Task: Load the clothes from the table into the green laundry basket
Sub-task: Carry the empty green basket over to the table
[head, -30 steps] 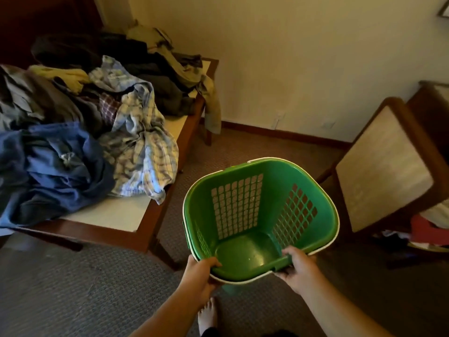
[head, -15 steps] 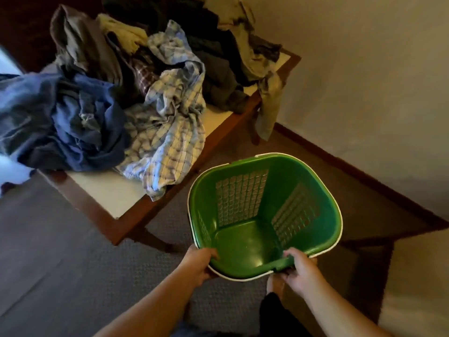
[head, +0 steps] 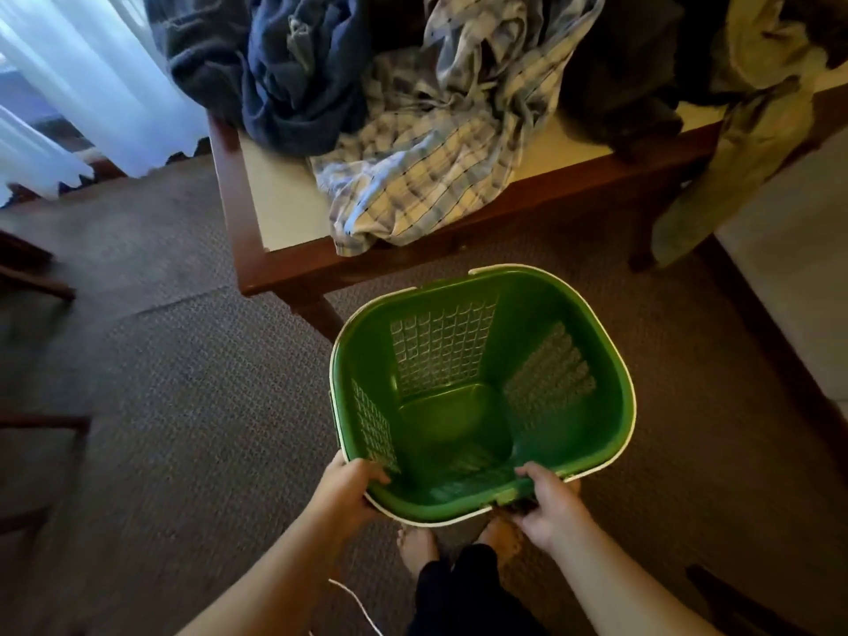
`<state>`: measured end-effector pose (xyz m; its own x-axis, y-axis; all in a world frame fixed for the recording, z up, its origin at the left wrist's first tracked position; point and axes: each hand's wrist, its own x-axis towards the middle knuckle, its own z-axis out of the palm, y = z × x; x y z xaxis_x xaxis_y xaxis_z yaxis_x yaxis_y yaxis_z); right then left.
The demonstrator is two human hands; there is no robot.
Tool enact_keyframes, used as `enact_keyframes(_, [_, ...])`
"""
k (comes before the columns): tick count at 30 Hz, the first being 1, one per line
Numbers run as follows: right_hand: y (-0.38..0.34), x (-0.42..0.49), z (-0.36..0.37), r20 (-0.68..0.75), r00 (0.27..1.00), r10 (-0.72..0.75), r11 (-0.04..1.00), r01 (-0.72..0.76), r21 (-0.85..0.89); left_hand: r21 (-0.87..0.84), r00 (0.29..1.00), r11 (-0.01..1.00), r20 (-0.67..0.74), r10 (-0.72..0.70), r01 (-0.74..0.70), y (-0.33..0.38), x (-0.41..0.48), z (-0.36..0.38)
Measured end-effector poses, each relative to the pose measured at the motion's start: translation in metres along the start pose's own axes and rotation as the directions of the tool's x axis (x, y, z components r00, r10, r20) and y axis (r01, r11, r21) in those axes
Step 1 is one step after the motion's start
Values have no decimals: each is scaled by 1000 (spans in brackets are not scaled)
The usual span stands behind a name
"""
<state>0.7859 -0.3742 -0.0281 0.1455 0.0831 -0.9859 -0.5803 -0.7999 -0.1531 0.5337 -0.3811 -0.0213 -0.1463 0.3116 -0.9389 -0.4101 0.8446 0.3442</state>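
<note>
The top edge is cutting off the clothes pile (head: 413, 130). The counter (head: 284, 204) is running out of view at the upper right, much of it lying under cloth. The green laundry basket (head: 610, 420) is hiding the fingers of the left hand (head: 348, 491) and right hand (head: 553, 507), and part of the bare feet (head: 415, 546). Dark furniture (head: 32, 277) at the left edge is showing blurred.

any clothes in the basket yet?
No: the green laundry basket shows only its bare floor, and both hands grip its near rim.
</note>
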Motion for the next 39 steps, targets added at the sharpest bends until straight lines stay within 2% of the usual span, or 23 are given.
enact_keyframes(4, [7,42,25,8,1000,-23,1000,23,-1,-39,999,998,11,47,-47,1,41,-13])
enact_keyframes(9, [17,73,51,51,998,-46,999,46,-16,-47,994,994,-42,101,-103,6,81,-27])
enact_keyframes(20, [38,80,53,22,994,-103,993,103,-48,41,975,977,-66,214,-212,-6,101,-43])
enact_keyframes(24, [41,79,45,5,991,-136,988,136,-71,80,971,971,-64,229,-224,-14,110,-49])
enact_keyframes(27, [42,71,38,29,990,-141,986,143,-86,123,977,977,-101,186,-173,-20,113,-51])
enact_keyframes(28, [43,68,36,26,987,-158,981,160,-108,185,974,969,-123,188,-164,-20,109,-49])
enact_keyframes(30, [45,57,34,10,980,-198,964,196,-181,467,945,872,-194,265,-149,-19,88,-44])
enact_keyframes(32, [47,43,33,13,973,-229,938,225,-263,693,891,701,-198,409,-168,-23,71,-37])
enact_keyframes(36, [57,6,38,52,957,-286,890,285,-357,829,836,478,-25,549,-289,-34,25,-18])
enact_keyframes(39, [61,-28,40,138,926,-353,844,378,-380,789,785,409,143,603,-458,-37,-11,0])
